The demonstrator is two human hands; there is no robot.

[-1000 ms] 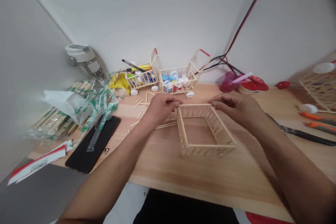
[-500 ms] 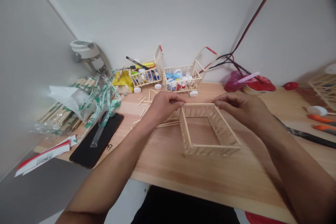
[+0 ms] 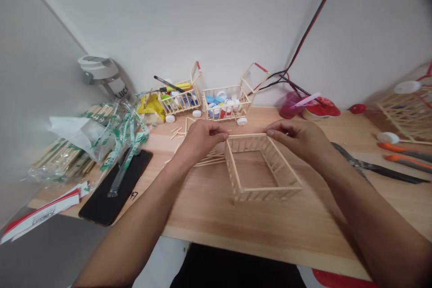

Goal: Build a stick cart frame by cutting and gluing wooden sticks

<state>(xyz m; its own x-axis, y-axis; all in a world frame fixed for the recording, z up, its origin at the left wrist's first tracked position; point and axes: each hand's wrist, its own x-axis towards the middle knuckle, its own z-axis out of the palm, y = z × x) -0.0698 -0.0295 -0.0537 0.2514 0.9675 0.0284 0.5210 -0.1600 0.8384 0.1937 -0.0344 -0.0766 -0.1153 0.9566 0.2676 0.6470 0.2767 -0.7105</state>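
Note:
An open rectangular frame of thin wooden sticks (image 3: 261,195), with short upright bars along its sides, sits on the wooden table (image 3: 216,209). My left hand (image 3: 204,140) pinches the far rail (image 3: 246,135) near one corner. My right hand (image 3: 295,138) pinches the same rail near the other corner. I cannot tell if a separate stick lies along that rail. Several loose sticks (image 3: 209,160) lie under my left wrist.
Two small stick carts filled with bottle caps (image 3: 227,104) stand by the wall. To the left are a bag of sticks (image 3: 64,157) and a black phone (image 3: 114,187). Orange-handled tools (image 3: 405,153) and a dark blade (image 3: 381,168) lie at right.
The whole view has shifted slightly as my head moved. Both hands stay at the far rail, and the frame stays in nearly the same place on the table.

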